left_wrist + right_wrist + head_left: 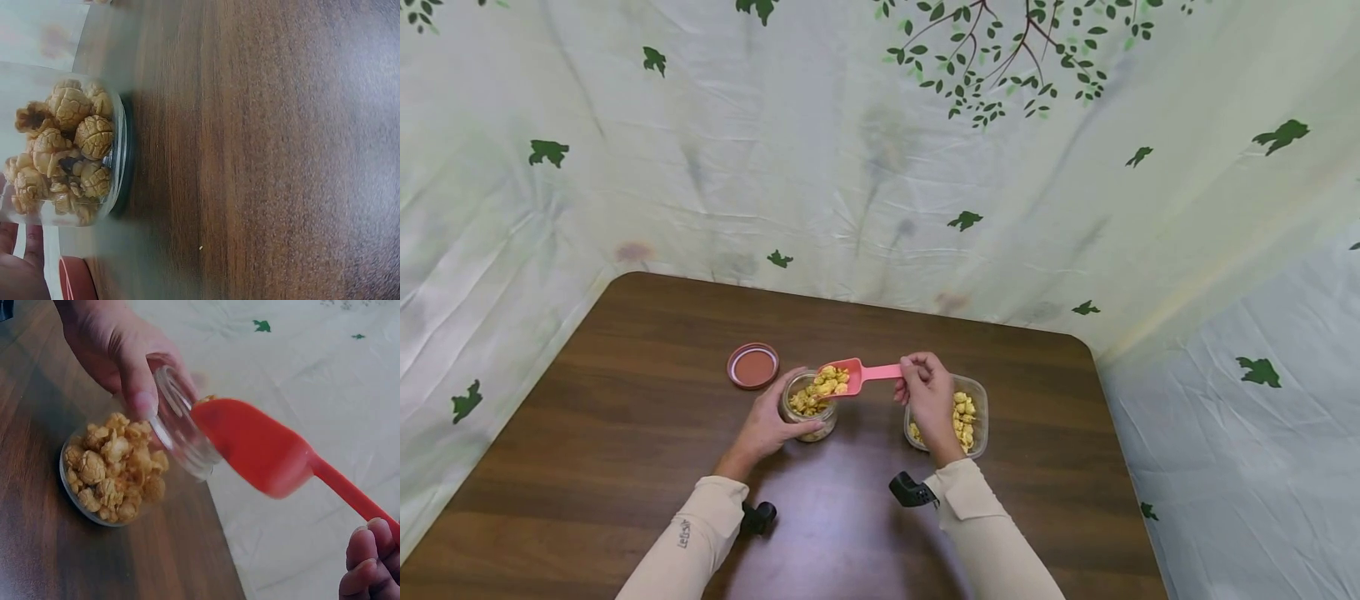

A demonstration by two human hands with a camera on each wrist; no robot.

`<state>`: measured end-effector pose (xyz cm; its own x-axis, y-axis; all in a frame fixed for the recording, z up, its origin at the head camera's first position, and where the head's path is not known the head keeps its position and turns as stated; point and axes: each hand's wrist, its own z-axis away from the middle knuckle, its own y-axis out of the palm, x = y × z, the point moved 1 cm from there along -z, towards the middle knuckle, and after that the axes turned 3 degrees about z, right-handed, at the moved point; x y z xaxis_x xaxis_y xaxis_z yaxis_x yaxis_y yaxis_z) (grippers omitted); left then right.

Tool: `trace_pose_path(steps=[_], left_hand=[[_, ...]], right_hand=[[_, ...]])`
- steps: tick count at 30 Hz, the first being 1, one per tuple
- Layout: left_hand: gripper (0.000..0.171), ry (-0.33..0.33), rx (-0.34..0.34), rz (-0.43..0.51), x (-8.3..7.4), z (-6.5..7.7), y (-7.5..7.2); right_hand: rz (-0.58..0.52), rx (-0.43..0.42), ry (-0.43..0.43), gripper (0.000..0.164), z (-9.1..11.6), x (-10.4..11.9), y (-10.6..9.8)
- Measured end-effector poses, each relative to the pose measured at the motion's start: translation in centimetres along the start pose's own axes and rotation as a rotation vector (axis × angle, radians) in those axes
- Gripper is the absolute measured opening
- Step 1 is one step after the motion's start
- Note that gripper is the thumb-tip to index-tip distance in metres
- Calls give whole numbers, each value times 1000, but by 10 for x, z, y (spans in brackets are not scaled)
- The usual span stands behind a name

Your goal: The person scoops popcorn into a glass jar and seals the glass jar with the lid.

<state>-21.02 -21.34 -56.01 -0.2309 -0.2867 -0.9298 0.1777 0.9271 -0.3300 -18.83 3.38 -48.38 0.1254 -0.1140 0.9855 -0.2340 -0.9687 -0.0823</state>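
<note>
My left hand (771, 423) grips a glass jar (181, 434) standing on the table, its fingers and thumb around the upper part. Caramel popcorn (65, 150) fills the lower part of the jar. By its handle, my right hand (931, 402) pinches a red scoop (250, 447). The scoop, loaded with popcorn (832, 381), is held at the jar's mouth, its tip over the rim. Beneath and beside the right hand stands a clear plastic container (984, 417) with more popcorn in it, partly hidden by that hand.
The jar's red lid (753, 367) lies on the brown wooden table (647, 417), just left of the jar. A pale curtain (820, 167) with leaf prints hangs behind the table's far edge and along its sides.
</note>
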Motion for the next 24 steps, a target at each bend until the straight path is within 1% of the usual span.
trace_pose_path(steps=[7,14,16,19,23,24], left_hand=[[89,4,-3,-6,0,1,-1],[89,8,-4,-14,0,1,-1],[88,6,-2,-25,0,1,0],[88,3,-2,-28,1,0,0],[87,3,0,-24,2,0,0],[87,3,2,-22,2,0,0]], right_hand=[[79,0,-114,19,4,13,5],[161,-3,-214,16,6,21,7],[178,-4,-224,15,6,21,7],[196,-10,-213,14,6,21,6],[191,-11,-192,14,7,21,4],[186,-9,-193,14,8,25,4]])
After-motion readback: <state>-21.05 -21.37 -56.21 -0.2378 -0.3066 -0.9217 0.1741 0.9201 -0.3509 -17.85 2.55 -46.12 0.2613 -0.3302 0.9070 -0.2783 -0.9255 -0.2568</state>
